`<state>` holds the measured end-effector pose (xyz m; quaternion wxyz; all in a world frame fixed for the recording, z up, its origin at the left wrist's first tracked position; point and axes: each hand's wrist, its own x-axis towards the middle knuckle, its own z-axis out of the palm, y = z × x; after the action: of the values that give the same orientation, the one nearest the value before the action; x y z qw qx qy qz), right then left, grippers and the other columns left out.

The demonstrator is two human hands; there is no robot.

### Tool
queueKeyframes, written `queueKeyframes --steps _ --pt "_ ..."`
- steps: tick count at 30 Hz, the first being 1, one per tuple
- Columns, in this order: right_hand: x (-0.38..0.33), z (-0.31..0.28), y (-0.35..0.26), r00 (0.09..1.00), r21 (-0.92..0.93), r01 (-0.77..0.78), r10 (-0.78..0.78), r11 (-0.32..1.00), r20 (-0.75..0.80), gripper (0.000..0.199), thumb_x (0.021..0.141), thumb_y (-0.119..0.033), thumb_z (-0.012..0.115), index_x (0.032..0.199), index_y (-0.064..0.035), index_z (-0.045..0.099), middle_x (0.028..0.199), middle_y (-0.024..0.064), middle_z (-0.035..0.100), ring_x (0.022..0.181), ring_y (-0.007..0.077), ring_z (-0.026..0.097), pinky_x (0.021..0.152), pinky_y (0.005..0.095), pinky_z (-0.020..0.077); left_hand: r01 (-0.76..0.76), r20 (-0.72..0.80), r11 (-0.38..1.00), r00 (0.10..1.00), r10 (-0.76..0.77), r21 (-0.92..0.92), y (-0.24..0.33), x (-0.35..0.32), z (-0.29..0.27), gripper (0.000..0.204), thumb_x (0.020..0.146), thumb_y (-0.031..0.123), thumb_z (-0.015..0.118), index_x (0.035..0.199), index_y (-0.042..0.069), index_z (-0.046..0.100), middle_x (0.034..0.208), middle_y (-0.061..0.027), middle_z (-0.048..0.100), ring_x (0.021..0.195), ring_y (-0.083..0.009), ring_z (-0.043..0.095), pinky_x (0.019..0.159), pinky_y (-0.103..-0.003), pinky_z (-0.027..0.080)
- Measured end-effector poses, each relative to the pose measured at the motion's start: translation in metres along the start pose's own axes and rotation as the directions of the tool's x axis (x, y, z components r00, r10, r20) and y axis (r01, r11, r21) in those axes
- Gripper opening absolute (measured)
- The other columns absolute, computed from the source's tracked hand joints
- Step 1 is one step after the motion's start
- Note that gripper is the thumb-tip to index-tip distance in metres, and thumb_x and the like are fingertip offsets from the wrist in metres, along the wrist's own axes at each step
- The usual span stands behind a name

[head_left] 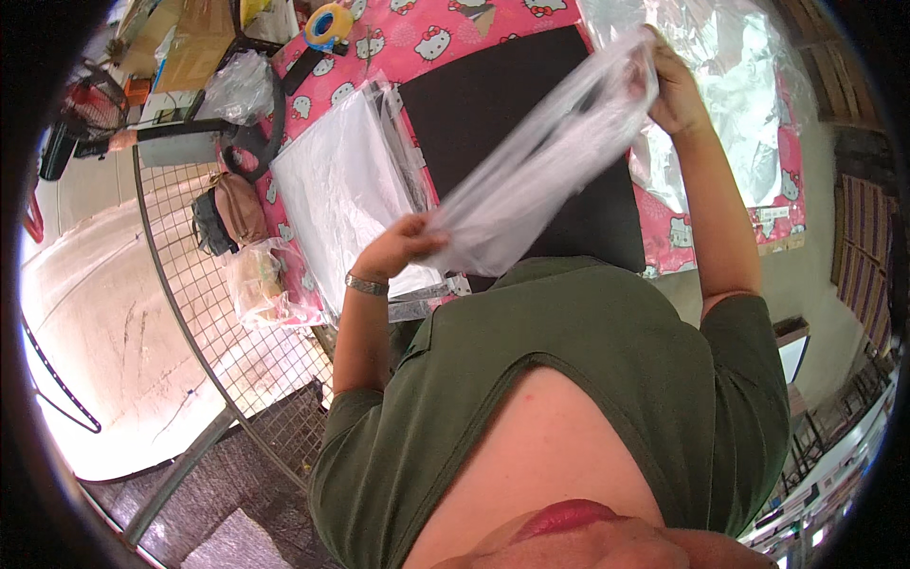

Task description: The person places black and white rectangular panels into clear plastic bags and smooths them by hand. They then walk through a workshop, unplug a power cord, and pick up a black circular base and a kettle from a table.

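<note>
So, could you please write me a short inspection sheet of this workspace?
Surface: table under a pink patterned cloth, black mat on it.
Job's things: clear plastic bag, stretched and motion-blurred.
Clutter: stack of clear bags, silvery sheets, tape roll, brown pouch.
Hands: left hand and right hand each grip a bag end.
Cables: nothing seen.
Surroundings: wire mesh panel, pale floor.

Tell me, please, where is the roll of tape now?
In the head view, the roll of tape lies at the far top edge of the pink patterned tablecloth, left of centre, beyond the stack of clear plastic bags and away from both hands.
</note>
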<state>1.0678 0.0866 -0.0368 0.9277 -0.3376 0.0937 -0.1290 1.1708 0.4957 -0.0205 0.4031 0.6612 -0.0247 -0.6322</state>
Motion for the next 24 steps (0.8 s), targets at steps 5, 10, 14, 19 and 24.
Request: queueKeyframes --steps 5,10,14,19,24 --pt "-0.001 -0.019 0.014 0.686 -0.889 -0.276 0.722 0.366 0.085 0.019 0.078 -0.014 0.058 0.093 -0.0022 0.061 0.086 0.0014 0.061 0.076 0.0089 0.055 0.073 0.0255 0.0439 -0.718 -0.501 0.326 0.675 0.541 -0.615 0.010 0.014 -0.062 0.037 0.087 0.036 0.046 0.103 0.004 0.055 0.101 -0.0110 0.059 0.093 -0.0225 0.057 0.081 -0.037 0.046" --pt "0.029 -0.050 0.020 0.992 -0.050 -0.082 0.086 0.995 0.095 0.024 0.084 -0.013 0.052 0.106 -0.0035 0.054 0.096 0.0064 0.061 0.088 0.0174 0.059 0.081 0.0301 0.0466 -0.157 -0.049 0.860 0.987 0.152 -0.485 -0.045 0.042 -0.060 0.030 0.083 0.029 0.059 0.101 0.006 0.054 0.094 -0.0018 0.059 0.071 -0.0107 0.053 0.057 -0.023 0.043" --pt "0.028 -0.034 0.019 0.924 0.001 -0.382 0.382 0.924 0.003 0.025 0.088 -0.027 0.052 0.100 -0.0055 0.054 0.084 0.0040 0.060 0.078 0.0152 0.059 0.077 0.0293 0.0473 -0.274 -0.245 0.946 0.942 0.229 -0.171 -0.012 0.049 -0.040 0.030 0.083 0.012 0.054 0.110 -0.001 0.051 0.102 -0.0089 0.058 0.083 -0.0156 0.056 0.073 -0.028 0.047" --pt "0.028 -0.045 0.026 0.578 -0.848 -0.345 0.803 0.403 0.146 0.035 0.081 -0.015 0.059 0.113 -0.0018 0.053 0.097 0.0052 0.061 0.079 0.0141 0.059 0.077 0.0299 0.0459 -0.701 -0.574 0.326 0.710 0.408 -0.635 0.026 0.050 -0.061 0.031 0.084 0.022 0.043 0.103 -0.001 0.053 0.097 -0.0088 0.058 0.083 -0.0170 0.056 0.073 -0.033 0.047" --pt "0.042 -0.059 0.038 0.972 0.029 -0.175 0.168 0.984 0.162 0.020 0.086 -0.005 0.046 0.104 -0.0056 0.055 0.098 0.0047 0.060 0.089 0.0150 0.057 0.079 0.0313 0.0457 -0.305 -0.169 0.849 0.952 0.256 -0.432 -0.005 0.061 -0.050 0.020 0.078 0.012 0.054 0.095 0.001 0.056 0.084 -0.0056 0.060 0.072 -0.0160 0.057 0.060 -0.029 0.046"
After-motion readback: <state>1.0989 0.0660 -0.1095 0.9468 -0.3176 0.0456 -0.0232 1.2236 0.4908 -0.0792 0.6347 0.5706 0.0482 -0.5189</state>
